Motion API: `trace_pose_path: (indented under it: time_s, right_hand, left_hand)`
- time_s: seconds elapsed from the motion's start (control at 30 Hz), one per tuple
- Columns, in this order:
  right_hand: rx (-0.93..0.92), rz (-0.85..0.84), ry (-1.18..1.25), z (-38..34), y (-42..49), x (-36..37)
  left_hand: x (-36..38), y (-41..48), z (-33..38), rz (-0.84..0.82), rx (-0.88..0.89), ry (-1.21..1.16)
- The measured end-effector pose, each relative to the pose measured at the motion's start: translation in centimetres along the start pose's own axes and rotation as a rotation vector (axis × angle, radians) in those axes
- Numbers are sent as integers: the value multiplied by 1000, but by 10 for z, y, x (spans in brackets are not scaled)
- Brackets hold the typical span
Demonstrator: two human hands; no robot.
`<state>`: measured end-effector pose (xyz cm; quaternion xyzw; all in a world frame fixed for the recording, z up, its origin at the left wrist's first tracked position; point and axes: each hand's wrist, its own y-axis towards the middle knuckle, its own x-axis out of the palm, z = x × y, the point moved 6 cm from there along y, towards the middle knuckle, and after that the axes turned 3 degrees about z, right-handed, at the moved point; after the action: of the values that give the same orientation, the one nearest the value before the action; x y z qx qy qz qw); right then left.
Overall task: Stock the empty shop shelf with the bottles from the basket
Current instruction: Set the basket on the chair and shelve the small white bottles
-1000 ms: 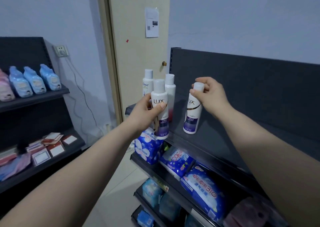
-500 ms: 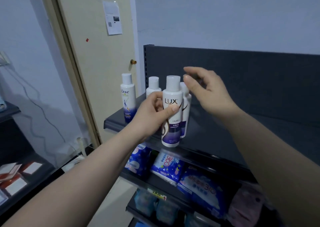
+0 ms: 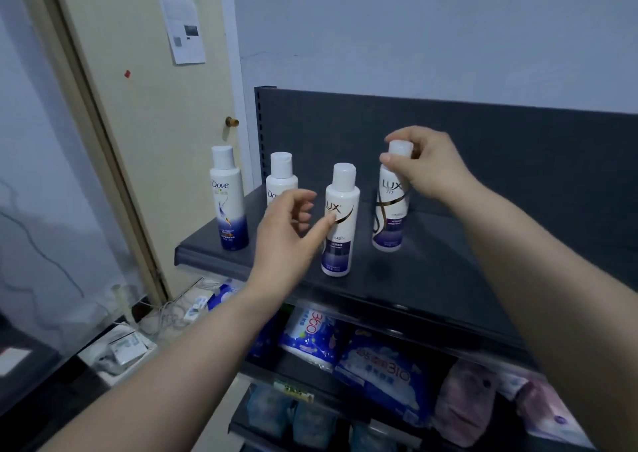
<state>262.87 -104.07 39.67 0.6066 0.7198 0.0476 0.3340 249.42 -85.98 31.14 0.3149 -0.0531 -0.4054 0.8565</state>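
The dark top shelf (image 3: 448, 279) holds several white-and-purple bottles, all upright. Two Dove bottles stand at the left, one at the front (image 3: 229, 206) and one behind (image 3: 281, 178). A LUX bottle (image 3: 340, 237) stands near the front edge. My left hand (image 3: 286, 234) is beside it with loosely curled fingers, and only the thumb tip touches its label. To the right my right hand (image 3: 424, 172) pinches the cap of a second LUX bottle (image 3: 390, 223), which stands on the shelf. The basket is out of view.
The shelf's dark back panel (image 3: 483, 147) rises behind the bottles. Lower shelves hold blue packs (image 3: 376, 372) and pink packs (image 3: 462, 396). A beige door (image 3: 138, 106) is at the left. Cables and a power strip (image 3: 193, 310) lie on the floor.
My left hand has set the front LUX bottle down and loosened its grip. My right hand has closed on the cap of the other LUX bottle, which now stands farther right.
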Motion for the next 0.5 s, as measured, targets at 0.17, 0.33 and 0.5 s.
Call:
trace_pose_path:
  time_s: [0.17, 0.33, 0.5]
  right_hand:
    - [47, 5, -14, 26, 15, 40]
    - [43, 6, -30, 32, 28, 51]
    - [73, 3, -29, 35, 21, 49]
  left_hand:
    - [-6, -11, -19, -11, 19, 76]
    - [-10, -18, -27, -58, -8, 60]
    - [-7, -25, -30, -111, 3, 89]
